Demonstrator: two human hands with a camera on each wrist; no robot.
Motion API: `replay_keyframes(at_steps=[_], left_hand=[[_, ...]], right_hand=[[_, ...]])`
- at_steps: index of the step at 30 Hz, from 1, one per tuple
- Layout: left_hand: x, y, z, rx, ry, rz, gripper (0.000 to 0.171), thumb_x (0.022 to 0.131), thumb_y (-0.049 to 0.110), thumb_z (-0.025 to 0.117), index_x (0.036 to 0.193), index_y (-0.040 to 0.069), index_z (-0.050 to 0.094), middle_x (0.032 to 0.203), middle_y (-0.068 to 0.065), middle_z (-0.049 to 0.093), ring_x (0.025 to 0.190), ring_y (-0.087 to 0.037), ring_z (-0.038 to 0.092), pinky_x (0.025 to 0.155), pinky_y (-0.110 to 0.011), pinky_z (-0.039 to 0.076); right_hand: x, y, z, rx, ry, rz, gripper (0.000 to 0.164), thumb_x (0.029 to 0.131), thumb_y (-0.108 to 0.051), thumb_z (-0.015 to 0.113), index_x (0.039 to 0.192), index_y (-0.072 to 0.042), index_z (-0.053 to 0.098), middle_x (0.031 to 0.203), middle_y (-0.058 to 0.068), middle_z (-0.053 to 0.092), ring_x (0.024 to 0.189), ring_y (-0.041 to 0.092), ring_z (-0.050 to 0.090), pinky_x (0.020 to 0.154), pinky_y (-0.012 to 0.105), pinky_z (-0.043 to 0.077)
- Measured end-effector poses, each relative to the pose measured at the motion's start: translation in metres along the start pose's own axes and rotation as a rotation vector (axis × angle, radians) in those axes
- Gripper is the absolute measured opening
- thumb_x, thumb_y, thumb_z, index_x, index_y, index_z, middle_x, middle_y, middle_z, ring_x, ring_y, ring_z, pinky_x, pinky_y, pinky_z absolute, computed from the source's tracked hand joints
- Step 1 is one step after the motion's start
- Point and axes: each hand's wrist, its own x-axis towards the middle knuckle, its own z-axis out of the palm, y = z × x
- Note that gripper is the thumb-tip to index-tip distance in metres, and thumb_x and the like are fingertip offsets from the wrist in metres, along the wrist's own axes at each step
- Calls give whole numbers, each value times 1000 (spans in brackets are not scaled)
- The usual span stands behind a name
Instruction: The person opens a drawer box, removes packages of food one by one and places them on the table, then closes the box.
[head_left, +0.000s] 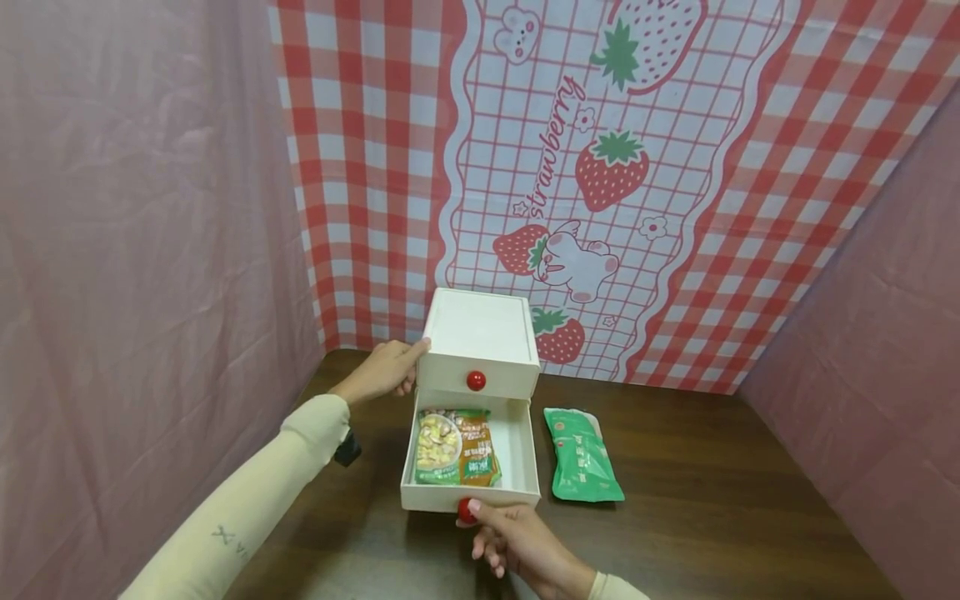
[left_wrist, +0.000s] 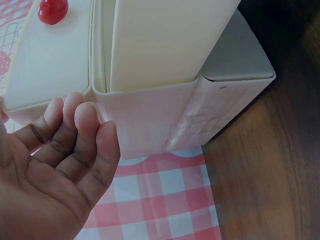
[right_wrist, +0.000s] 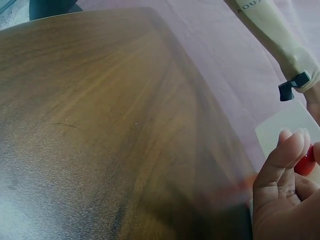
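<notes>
A white cabinet [head_left: 480, 325] with drawers stands on the table, its upper drawer front bearing a red knob [head_left: 476, 381]. Below that, a lower drawer [head_left: 427, 498] is pulled out toward me. Inside it, on the left, lies a food packet [head_left: 459, 450] picturing a bowl. My right hand [head_left: 528, 546] pinches the lower drawer's red knob [right_wrist: 305, 163] between thumb and fingers. At the cabinet's upper left corner, my left hand [head_left: 384, 368] touches the side, thumb by the top edge. The left wrist view shows its fingers [left_wrist: 87, 122] loosely bent against the cabinet.
To the right of the drawer, a green packet [head_left: 583, 457] lies on the dark wooden table [head_left: 690, 492]. Behind the cabinet hangs a red-and-white checked cloth [head_left: 810, 167] with strawberries. Pink curtains [head_left: 150, 208] close off both sides.
</notes>
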Motion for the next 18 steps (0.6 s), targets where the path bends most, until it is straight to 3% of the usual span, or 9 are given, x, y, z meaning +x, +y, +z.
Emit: replay_keyframes(at_steps=[11, 18], left_hand=[[-1, 0, 0, 10, 3, 3, 76, 107, 59, 38, 70, 0, 67, 62, -8, 63, 51, -16, 60, 55, -35, 53], [0, 0, 0, -13, -2, -1, 75, 107, 60, 38, 69, 2, 66, 62, -8, 63, 51, -16, 59, 52, -29, 49]], right_hand=[[-4, 2, 2, 1, 16, 32, 60, 102, -47, 62, 117, 11, 69, 72, -3, 68, 53, 1, 52, 50, 16, 45], [-4, 2, 2, 5, 18, 32, 59, 102, -46, 62, 114, 11, 70, 72, -3, 68, 53, 1, 52, 50, 16, 46]])
